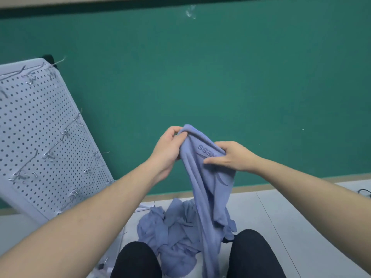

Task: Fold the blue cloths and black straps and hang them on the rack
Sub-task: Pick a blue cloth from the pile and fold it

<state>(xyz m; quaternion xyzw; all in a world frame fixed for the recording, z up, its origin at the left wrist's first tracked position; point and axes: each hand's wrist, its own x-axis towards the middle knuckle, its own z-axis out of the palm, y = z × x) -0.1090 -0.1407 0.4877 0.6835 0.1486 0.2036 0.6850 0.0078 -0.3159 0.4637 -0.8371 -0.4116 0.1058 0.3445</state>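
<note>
Nearest the camera, two knees in black trousers (255, 255) frame the bottom edge, and between them a heap of crumpled blue cloths (170, 233) lies on the pale floor (301, 217). One blue cloth (206, 177) is lifted out of that heap and hangs down in long folds, its lower end trailing between the knees and touching the pile. Its top edge is held up in front of the green wall. The left hand (168, 147) grips the upper left corner of the cloth, fingers curled over the bunched edge. The right hand (230, 156) pinches the top edge just beside it, thumb pressed on the front face below some raised lettering, fingers wrapped behind. To the left, a white pegboard rack (40, 137) leans at a tilt, its thin metal hooks (50, 151) bare. Behind everything stands the green wall (220, 77), and a black cable (364, 192) lies on the floor at the far right.
</note>
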